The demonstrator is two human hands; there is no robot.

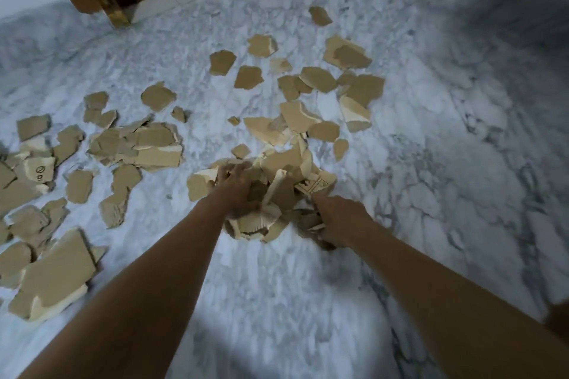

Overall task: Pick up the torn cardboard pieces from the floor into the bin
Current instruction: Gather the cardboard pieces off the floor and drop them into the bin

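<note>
Nearest to where the person crouches, the marble floor (277,301) shows between two outstretched forearms, and both reach to one heap (283,169) of torn cardboard. The left hand (237,191) is dug into the heap's left side, fingers curled down among the scraps. The right hand (341,220) clutches the heap's near right edge, with scraps bunched under the palm and one finger stretched toward a printed piece (314,184). The picture is soft here, so I cannot tell how firm either hold is.

To my eye this is the gathering step: a double handful is being squeezed together for lifting. The next move calls for pressing both hands inward and under the heap so the loose outer scraps do not slide off, then carrying the load to the bin. No bin is in view, so which way to turn cannot be judged from here.

Plenty is left. Well left of the heap and nearer than it lies a big slab (58,264) amid other torn bits. Left of the heap, a layered cluster (144,144) lies apart from it. Just beyond the heap, scattered pieces (317,78) run away from it, some overlapping. The farthest scrap (320,16) lies alone, well beyond the heap. Far beyond the heap and to its left stands a wooden door frame (120,6).
</note>
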